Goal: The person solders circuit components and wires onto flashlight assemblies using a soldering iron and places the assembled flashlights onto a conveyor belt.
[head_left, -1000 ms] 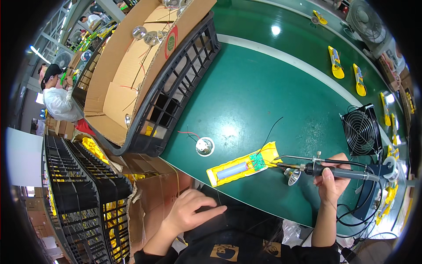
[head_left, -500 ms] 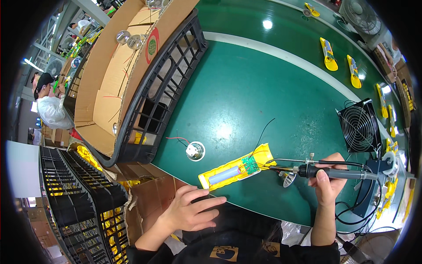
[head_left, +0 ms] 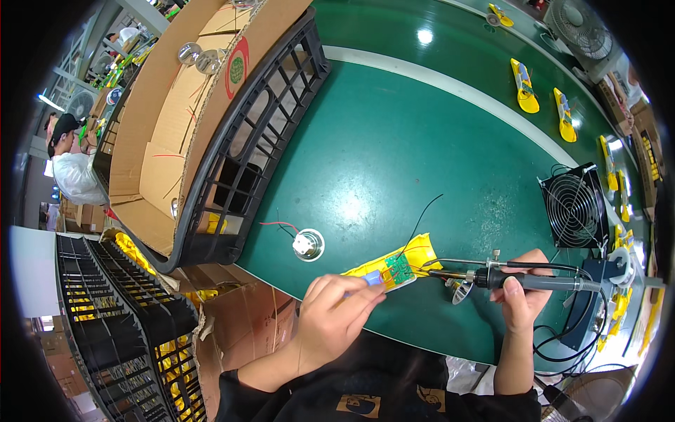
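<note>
My right hand [head_left: 522, 292] grips a soldering iron [head_left: 538, 281] with a thin feed tube along it. Its tip reaches the wire end of a small green circuit board [head_left: 399, 269], set in a yellow plastic housing [head_left: 422, 247]. A blue cylindrical battery [head_left: 372, 278] lies in the housing, largely covered by my left hand [head_left: 334, 309]. The left thumb and fingers are pinched together beside battery and board; what they hold is too small to make out. A black wire [head_left: 427, 207] rises from the board. Under the iron sits a silver reflector-like part [head_left: 460, 291].
A round silver lamp part [head_left: 308, 245] with red and black wires lies left of the housing. A black crate [head_left: 246, 151] and cardboard box [head_left: 151, 169] border the left. A small black fan [head_left: 573, 205] stands right. Yellow housings [head_left: 525, 88] line the far green belt.
My left hand has moved right and up from the housing's near end to beside the board, its fingers closing into a pinch. The right hand and iron have barely moved.
</note>
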`<state>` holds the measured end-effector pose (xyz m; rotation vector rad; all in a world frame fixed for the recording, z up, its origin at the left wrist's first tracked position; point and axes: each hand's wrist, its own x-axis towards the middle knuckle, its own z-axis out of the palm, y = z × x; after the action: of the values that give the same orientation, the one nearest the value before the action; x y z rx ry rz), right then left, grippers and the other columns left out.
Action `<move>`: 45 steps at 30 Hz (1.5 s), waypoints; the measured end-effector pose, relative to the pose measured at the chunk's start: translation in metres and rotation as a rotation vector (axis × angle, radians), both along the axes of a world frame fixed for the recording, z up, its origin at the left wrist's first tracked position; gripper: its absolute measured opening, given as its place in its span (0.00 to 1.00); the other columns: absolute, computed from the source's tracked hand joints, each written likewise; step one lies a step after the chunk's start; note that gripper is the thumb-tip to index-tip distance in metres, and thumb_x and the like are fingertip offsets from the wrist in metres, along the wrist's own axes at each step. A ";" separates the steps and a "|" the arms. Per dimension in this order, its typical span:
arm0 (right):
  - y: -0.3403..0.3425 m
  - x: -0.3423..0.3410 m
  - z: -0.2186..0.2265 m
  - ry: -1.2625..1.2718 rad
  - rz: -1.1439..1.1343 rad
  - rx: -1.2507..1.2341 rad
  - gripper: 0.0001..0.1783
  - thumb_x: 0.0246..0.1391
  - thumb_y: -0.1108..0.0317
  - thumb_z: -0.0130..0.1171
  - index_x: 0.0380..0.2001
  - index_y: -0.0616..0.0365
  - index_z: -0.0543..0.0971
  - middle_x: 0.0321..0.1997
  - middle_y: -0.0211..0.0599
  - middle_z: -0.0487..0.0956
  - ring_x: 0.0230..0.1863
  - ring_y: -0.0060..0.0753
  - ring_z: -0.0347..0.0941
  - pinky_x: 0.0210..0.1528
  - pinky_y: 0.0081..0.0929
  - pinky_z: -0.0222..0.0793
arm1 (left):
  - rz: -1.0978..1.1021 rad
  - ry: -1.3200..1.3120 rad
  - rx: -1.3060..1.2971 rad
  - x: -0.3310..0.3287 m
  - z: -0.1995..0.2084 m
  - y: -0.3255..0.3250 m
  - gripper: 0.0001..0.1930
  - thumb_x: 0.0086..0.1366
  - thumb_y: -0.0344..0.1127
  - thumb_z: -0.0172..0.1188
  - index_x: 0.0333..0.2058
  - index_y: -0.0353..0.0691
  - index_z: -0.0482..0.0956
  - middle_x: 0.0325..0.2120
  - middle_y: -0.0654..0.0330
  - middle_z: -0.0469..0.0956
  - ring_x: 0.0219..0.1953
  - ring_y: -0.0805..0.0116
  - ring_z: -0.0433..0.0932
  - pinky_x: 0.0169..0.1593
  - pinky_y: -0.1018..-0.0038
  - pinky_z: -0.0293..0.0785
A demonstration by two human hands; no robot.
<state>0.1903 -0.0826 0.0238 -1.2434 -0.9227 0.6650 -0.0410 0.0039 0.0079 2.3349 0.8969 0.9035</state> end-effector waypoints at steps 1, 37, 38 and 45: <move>0.000 0.001 0.002 -0.013 0.019 -0.040 0.08 0.41 0.75 0.56 0.23 0.68 0.69 0.22 0.38 0.69 0.13 0.21 0.66 0.14 0.15 0.62 | -0.001 -0.001 -0.005 0.003 0.000 0.000 0.10 0.40 0.26 0.65 0.26 0.40 0.78 0.22 0.63 0.71 0.23 0.68 0.70 0.28 0.76 0.65; 0.000 -0.003 -0.002 -0.162 0.054 -0.148 0.08 0.38 0.71 0.60 0.22 0.63 0.73 0.17 0.34 0.72 0.13 0.20 0.68 0.15 0.14 0.61 | -0.073 0.190 -0.231 0.025 0.016 0.013 0.06 0.41 0.25 0.60 0.19 0.38 0.72 0.18 0.61 0.67 0.20 0.64 0.70 0.26 0.71 0.64; 0.001 -0.004 -0.004 -0.166 0.054 -0.142 0.08 0.38 0.71 0.60 0.22 0.63 0.73 0.17 0.33 0.72 0.13 0.20 0.68 0.15 0.14 0.61 | -0.070 0.183 -0.241 0.024 0.015 0.013 0.06 0.41 0.25 0.60 0.19 0.38 0.72 0.18 0.61 0.67 0.20 0.64 0.70 0.25 0.71 0.64; 0.000 -0.002 -0.002 -0.206 0.054 -0.144 0.08 0.38 0.70 0.60 0.22 0.62 0.74 0.17 0.33 0.72 0.12 0.21 0.68 0.15 0.15 0.62 | -0.072 0.135 -0.229 0.025 0.014 0.014 0.06 0.41 0.25 0.60 0.19 0.38 0.71 0.18 0.61 0.67 0.19 0.64 0.70 0.25 0.71 0.64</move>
<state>0.1882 -0.0826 0.0222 -1.4392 -1.0971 0.6635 -0.0164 0.0184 0.0219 2.2334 0.9119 0.5858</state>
